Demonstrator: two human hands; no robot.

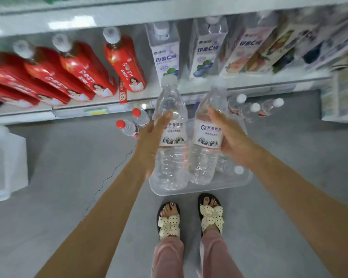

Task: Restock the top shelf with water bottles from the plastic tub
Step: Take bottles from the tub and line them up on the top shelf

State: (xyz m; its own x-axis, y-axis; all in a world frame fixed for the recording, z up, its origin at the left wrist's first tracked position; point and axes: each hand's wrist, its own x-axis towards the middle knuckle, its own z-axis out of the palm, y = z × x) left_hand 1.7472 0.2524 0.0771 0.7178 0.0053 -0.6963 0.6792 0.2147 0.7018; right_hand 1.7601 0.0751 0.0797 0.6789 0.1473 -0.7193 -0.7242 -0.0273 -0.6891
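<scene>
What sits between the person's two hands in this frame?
In the head view, two things side by side: the left water bottle, held by the left hand, and the right water bottle, held by the right hand, above the plastic tub.

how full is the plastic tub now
Not empty: at least one white-capped water bottle lies on its side in the plastic tub; the held bottles hide part of it.

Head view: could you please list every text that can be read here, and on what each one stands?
"印象C", last character unclear: white cartons.
"齐鲁", rest blurred: label of the left bottle, gripped by the left hand.
Same label: right bottle, gripped by the right hand.
"100%", sideways: red bottles.
Digits too blurred to read: red price tag.
</scene>
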